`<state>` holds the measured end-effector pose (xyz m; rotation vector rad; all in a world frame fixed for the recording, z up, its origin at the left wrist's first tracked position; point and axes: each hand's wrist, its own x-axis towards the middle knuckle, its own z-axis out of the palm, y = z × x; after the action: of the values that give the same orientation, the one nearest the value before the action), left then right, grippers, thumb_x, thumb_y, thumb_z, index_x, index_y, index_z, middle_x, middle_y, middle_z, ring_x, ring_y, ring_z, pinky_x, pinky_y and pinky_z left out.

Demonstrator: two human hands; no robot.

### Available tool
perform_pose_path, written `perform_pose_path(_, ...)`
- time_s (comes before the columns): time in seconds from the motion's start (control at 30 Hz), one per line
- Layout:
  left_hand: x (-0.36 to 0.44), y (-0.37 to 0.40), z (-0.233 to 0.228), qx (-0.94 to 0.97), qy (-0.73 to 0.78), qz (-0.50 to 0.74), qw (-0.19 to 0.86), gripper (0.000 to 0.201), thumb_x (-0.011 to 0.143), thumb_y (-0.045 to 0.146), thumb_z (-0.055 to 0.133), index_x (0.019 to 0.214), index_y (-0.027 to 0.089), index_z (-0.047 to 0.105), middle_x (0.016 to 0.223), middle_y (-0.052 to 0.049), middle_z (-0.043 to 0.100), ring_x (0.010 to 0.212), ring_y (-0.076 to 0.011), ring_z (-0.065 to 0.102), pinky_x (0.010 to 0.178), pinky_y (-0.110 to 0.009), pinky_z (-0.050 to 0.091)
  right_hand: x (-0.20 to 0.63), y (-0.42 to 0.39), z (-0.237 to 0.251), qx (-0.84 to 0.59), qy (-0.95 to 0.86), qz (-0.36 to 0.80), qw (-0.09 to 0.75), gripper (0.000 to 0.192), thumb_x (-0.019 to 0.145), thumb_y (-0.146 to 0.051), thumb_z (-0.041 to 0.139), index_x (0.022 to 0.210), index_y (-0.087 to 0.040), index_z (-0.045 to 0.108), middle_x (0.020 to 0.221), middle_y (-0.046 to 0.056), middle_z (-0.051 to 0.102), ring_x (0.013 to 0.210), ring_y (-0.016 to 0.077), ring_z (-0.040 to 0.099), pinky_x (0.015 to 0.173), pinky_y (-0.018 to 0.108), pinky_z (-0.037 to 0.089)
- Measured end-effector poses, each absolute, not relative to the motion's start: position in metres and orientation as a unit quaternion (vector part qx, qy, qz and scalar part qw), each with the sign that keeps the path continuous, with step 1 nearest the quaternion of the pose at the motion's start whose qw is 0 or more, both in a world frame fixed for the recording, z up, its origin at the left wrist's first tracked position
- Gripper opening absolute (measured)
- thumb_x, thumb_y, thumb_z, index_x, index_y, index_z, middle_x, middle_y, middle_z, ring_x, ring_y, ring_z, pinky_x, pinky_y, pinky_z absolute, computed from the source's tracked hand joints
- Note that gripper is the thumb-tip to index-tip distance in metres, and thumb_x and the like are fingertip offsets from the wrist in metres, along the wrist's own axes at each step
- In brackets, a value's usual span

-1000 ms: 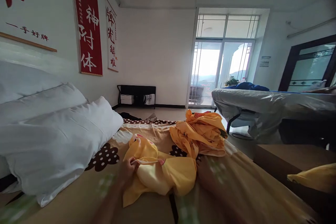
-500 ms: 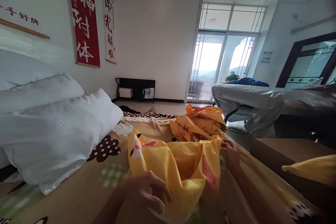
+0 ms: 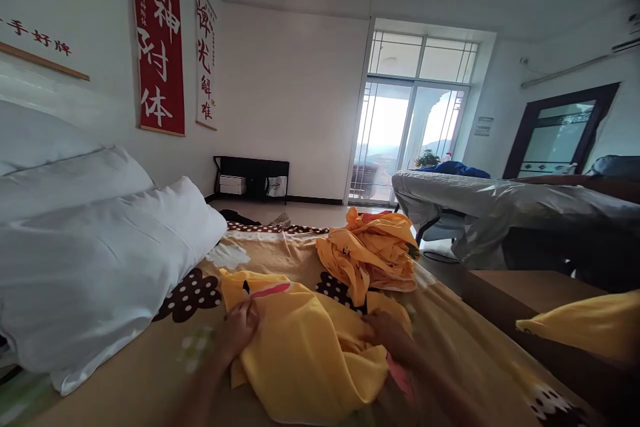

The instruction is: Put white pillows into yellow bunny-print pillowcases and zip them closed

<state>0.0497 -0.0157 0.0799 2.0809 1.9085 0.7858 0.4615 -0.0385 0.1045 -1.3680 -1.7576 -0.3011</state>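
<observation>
Both hands grip the yellow cloth [image 3: 310, 353] lying crumpled near the bed's [image 3: 150, 380] near edge, left hand [image 3: 239, 328] fingers clamped on its left edge, right hand [image 3: 387, 333] fingers closed on its right; spreading appears begun, with flattening left, and a second yellow pile [image 3: 373, 253] untouched toward the far edge.

Daylight floods from the window [image 3: 407, 140] at one o'clock — blown out; hands [image 3: 240, 330] motion-blurred at six — edges stretched, foreground dim.
</observation>
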Motion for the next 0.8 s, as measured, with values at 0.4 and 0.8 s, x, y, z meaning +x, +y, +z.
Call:
perform_pose_path(0.4,0.109,-0.066,0.123,0.846,0.415,0.318,-0.102,0.060,0.079,0.007,0.039,0.137,0.019,0.044,0.140,-0.014,0.048,0.129,-0.0267,0.042,0.102,-0.046,0.030,0.428,-0.057,0.198,-0.560,-0.639,-0.200,0.488,0.026,0.086,-0.042,0.049,0.086,-0.022,0.067,0.087,0.006,0.070,0.080,0.0221,0.065,0.071,0.033,0.046)
perform_pose_path(0.8,0.115,-0.073,0.119,0.860,0.416,0.287,0.072,0.045,0.093,0.035,0.044,0.134,0.019,0.046,0.112,-0.012,0.067,0.100,-0.0237,0.061,0.091,-0.037,0.042,0.391,-0.088,0.212,-0.392,-0.713,-0.241,0.530,0.014,0.087,-0.029,0.055,0.081,-0.021,0.065,0.068,0.002,0.065,0.065,0.0170,0.060,0.064,0.029,0.046)
